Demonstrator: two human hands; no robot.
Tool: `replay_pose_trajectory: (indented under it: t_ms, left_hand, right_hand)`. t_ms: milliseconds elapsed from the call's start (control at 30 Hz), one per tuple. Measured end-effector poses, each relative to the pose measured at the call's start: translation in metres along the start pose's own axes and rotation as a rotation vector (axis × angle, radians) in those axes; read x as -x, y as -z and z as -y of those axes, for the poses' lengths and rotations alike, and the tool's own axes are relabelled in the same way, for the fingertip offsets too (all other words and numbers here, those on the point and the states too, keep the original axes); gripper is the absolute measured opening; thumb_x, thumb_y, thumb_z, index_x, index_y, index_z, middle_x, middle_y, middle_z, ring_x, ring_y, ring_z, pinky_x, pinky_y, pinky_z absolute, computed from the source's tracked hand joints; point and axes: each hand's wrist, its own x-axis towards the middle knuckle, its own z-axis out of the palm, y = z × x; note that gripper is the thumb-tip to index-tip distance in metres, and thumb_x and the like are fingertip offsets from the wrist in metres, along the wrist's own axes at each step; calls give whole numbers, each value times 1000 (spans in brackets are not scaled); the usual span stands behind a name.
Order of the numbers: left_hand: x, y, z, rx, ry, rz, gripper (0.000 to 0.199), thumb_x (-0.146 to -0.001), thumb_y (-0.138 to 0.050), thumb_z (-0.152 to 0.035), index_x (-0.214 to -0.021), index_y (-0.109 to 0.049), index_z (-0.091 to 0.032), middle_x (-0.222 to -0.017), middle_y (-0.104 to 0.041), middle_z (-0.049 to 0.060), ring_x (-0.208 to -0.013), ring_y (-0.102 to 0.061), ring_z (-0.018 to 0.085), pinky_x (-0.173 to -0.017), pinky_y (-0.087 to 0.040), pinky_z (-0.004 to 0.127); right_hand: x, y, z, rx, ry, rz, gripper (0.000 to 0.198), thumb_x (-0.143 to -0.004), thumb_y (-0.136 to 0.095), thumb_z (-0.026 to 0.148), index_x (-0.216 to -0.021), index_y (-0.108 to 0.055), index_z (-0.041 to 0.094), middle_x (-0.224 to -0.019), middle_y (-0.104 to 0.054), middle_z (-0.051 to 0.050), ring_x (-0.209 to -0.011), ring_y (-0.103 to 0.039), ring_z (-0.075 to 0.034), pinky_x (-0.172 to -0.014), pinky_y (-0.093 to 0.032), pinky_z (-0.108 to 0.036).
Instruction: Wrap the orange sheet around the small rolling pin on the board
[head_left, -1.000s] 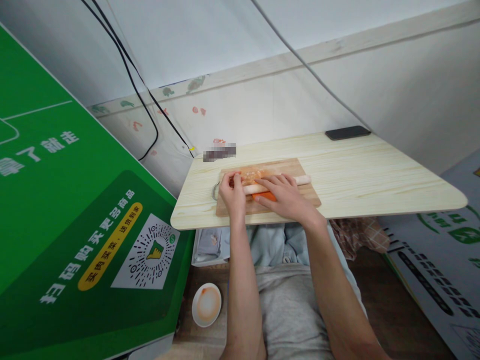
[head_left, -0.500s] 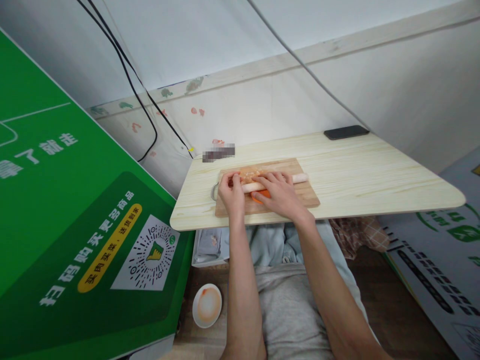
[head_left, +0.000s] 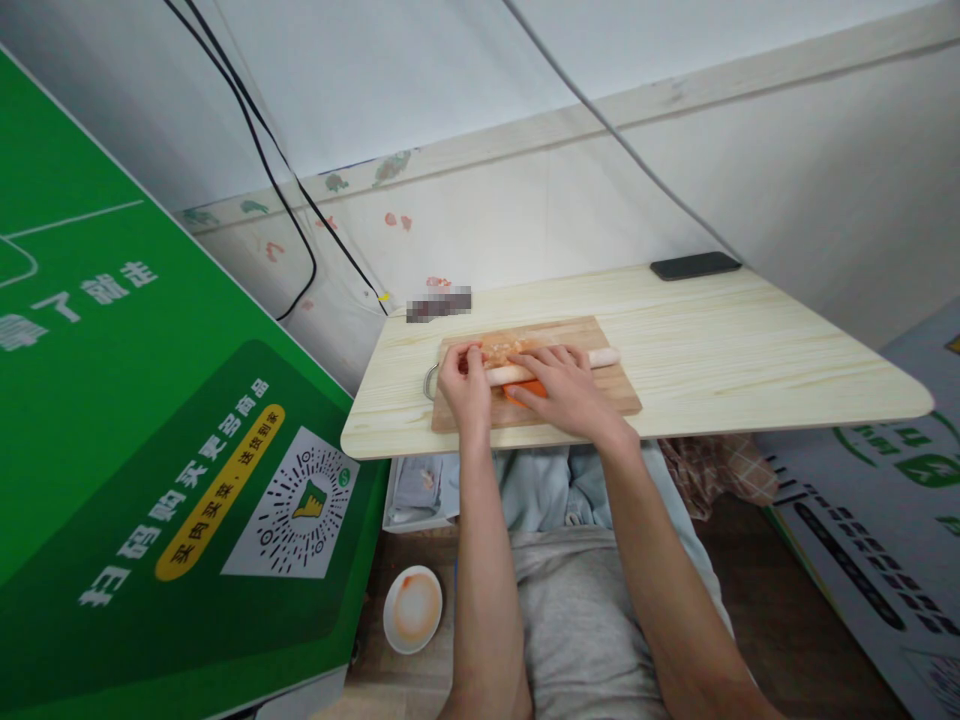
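A pale wooden rolling pin lies across a wooden cutting board. My right hand rests over the pin, fingers along its far side and thumb along the near side. Just below the pin, partly under that hand, is a flat orange piece that looks like dough or clay. My left hand is at the pin's left end with fingers pinched together. Beside those fingertips shows something dark red, mostly hidden. Orange smears and pale crumbs cover the board beyond the pin.
The board has a metal handle on its left. A black phone lies at the back of the pale table. A blurred dark object is at the back left. Below stands a white bowl; a green panel borders the left.
The view has shifted very slightly. Both hands and the rolling pin keep almost the same place on the board; my right wrist sits slightly farther right.
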Motion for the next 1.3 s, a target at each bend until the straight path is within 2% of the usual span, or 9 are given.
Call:
replay_pose_trajectory:
  t_ms: [467, 800, 1033, 1300]
  left_hand:
    - [-2, 0, 4, 5, -14, 1, 15, -96, -63, -29, -92, -75, -21, -90, -76, 3, -82, -72, 18, -81, -57, 31]
    - [-2, 0, 4, 28, -12, 3, 15, -95, -63, -29, -92, -75, -20, -90, -76, 4, -82, -72, 18, -82, -57, 32]
    - [0, 0, 0, 18, -15, 3, 14, -95, -62, -28, -92, -74, -21, -90, -76, 3, -82, -72, 18, -81, -57, 31]
    - [-1, 0, 2, 14, -23, 0, 14, -95, -63, -28, -92, -75, -22, -88, -76, 3, -81, -72, 18, -81, -57, 31]
  right_hand:
    - [0, 2, 1, -13, 4, 14, 47, -113, -57, 43, -154, -67, 23, -155, -71, -15, -145, -57, -36, -127, -30, -58]
    - [-4, -2, 4, 22, -33, -8, 46, -111, -60, 43, -150, -72, 21, -149, -74, -16, -141, -59, -38, -125, -32, -57]
    - [2, 3, 1, 8, 4, 24, 49, -112, -59, 45, -156, -67, 24, -155, -70, -15, -144, -58, -37, -126, -33, -58]
    - [3, 5, 0, -9, 13, 31, 51, -112, -58, 46, -156, -67, 22, -154, -71, -15, -143, -58, -38, -126, -33, -58]
